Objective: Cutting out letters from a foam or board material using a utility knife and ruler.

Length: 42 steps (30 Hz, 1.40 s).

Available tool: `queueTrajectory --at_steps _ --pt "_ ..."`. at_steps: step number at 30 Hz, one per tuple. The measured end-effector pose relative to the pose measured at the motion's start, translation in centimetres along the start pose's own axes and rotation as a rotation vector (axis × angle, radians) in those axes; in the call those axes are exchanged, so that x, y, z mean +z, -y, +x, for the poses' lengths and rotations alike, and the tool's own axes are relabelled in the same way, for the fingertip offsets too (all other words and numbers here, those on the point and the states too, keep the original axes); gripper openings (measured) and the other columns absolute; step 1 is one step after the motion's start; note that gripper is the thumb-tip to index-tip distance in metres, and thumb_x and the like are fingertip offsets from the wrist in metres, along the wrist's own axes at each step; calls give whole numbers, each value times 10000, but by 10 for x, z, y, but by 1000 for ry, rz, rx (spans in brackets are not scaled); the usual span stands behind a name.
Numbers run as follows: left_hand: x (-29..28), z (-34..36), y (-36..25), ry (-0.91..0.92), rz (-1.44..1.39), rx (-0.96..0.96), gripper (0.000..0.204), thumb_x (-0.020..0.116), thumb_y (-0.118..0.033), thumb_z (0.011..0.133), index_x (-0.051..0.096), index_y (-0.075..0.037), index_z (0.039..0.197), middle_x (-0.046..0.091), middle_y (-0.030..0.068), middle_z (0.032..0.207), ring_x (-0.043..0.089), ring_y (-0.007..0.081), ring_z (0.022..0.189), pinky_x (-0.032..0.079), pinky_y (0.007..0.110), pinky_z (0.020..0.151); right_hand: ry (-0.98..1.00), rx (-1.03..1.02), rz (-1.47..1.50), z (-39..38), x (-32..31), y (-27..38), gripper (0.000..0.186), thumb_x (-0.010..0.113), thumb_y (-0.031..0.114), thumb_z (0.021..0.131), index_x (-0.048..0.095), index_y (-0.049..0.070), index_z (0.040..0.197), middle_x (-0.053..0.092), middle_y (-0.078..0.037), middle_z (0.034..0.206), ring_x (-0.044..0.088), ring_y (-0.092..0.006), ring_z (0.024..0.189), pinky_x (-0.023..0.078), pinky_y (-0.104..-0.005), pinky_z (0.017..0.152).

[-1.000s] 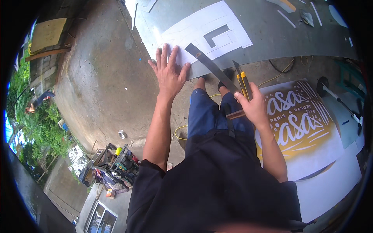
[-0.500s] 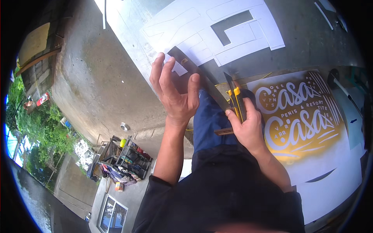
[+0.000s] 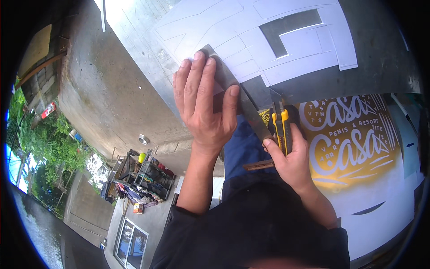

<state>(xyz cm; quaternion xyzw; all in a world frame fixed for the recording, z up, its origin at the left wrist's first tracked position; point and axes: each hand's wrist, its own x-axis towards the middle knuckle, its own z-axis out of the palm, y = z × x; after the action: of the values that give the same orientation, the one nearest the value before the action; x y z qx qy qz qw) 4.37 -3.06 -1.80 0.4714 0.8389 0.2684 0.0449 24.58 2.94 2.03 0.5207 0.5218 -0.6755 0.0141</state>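
Left hand point(image 3: 207, 114) spreads open over the ruler point(image 3: 254, 111), mid-frame.
Half a second ago its fingers were curled; right hand point(image 3: 293, 158), right of centre, grips cutter point(image 3: 285, 122) and ruler.

On my feed, the left hand point(image 3: 206, 112) hides part of the steel square point(image 3: 254, 115) — white sheet point(image 3: 242, 38) cropped above.

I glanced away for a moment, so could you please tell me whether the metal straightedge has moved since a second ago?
Yes: the metal straightedge has shifted left, away from the L-shaped cutout in the white sheet.
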Motion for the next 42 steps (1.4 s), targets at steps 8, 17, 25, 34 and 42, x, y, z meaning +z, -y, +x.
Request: queueTrajectory --at_steps 8,17,25,34,42 --pt "-10 3 0 92 33 -46 573 795 -243 855 647 -8 1356 611 168 1442 510 356 1393 333 472 1182 -12 120 210 -6 0 -3 219 755 74 907 565 -9 977 674 -58 734 676 -120 668 517 -275 630" --pt "-14 4 8 121 47 17 563 718 -320 941 617 12 1385 601 202 1445 507 375 1400 331 458 1184 23 103 174 -7 4 -4 212 742 48 918 559 -6 1012 692 -50 769 686 -106 682 521 -249 637" --pt "-8 2 8 67 62 16 524 721 -327 890 690 -37 1325 643 129 1411 515 323 1362 361 447 1126 19 89 172 -7 5 -7 217 744 51 918 559 -3 1018 695 -49 779 683 -103 676 520 -246 637" --pt "-8 2 5 74 74 -7 510 705 -338 900 697 -44 1317 645 124 1409 515 315 1357 355 441 1126 16 68 140 -8 2 -8 212 748 59 915 565 1 1004 691 -45 769 680 -101 674 518 -245 637" --pt "-10 3 4 100 81 11 514 685 -294 920 656 -13 1350 628 166 1418 516 340 1370 328 444 1161 16 83 140 -9 4 -11 215 749 52 912 567 1 1017 686 -38 776 677 -98 680 517 -248 640"
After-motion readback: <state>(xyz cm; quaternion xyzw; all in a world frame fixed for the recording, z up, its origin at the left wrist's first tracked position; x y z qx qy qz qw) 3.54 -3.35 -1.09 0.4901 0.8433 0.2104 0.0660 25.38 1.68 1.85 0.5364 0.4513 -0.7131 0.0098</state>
